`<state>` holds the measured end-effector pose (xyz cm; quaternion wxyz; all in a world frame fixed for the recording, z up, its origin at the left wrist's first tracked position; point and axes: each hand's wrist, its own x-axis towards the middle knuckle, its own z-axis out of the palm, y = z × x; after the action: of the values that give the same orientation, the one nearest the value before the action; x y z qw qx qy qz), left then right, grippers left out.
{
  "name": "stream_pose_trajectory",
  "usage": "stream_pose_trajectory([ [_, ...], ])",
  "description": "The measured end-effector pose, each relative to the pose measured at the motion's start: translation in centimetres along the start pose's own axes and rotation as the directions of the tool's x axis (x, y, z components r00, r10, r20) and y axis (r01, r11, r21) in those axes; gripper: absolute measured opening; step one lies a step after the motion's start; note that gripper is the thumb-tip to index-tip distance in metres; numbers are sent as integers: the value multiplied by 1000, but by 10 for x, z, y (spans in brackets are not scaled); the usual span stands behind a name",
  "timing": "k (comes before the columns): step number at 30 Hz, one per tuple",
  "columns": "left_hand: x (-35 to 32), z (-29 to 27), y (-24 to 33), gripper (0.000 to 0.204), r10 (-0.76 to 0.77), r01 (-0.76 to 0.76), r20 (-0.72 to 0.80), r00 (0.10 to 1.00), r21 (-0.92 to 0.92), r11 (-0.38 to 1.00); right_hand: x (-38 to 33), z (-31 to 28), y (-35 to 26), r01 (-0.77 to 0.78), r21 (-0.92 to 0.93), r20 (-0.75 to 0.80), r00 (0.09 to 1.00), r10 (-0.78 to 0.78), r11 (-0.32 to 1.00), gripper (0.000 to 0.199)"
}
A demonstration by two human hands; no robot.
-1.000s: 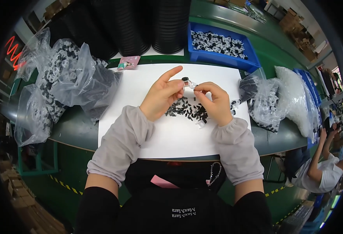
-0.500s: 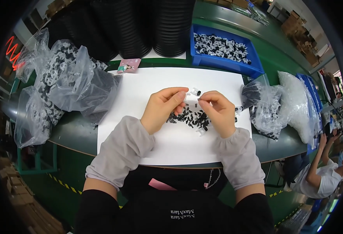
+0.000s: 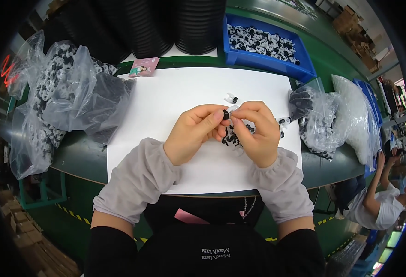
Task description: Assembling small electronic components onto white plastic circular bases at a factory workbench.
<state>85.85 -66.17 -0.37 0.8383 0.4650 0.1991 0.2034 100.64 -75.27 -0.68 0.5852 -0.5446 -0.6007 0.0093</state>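
**Here, a small part pinched between both hands**

My left hand (image 3: 194,134) grips a small black cap (image 3: 225,114) against the white piece (image 3: 233,109) my right hand (image 3: 257,133) pinches, above the white sheet (image 3: 166,99). Loose black parts (image 3: 233,136) lie underneath; the blue bin (image 3: 267,62) sits at one o'clock.

I've got loose grey sleeve covers with elastic cuffs pulled over black sleeves, bare hands, black top.

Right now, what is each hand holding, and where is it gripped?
The left hand pinches a small black round part at its fingertips. The right hand pinches a small white part by its edge, against the black one.
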Motion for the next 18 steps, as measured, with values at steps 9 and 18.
stream_pose_trajectory([
  [9, 1, -10, -7, 23, -1, 7, 91, 996, -61, 998, 0, -6, -4, 40, -58, 116, 993, -33, 997, 24],
  [18, 3, -13, -5, 19, 52, -12, 137, 989, -277, 961, 3, -7, -2, 146, 20, 225, 963, -146, 989, 36],
])
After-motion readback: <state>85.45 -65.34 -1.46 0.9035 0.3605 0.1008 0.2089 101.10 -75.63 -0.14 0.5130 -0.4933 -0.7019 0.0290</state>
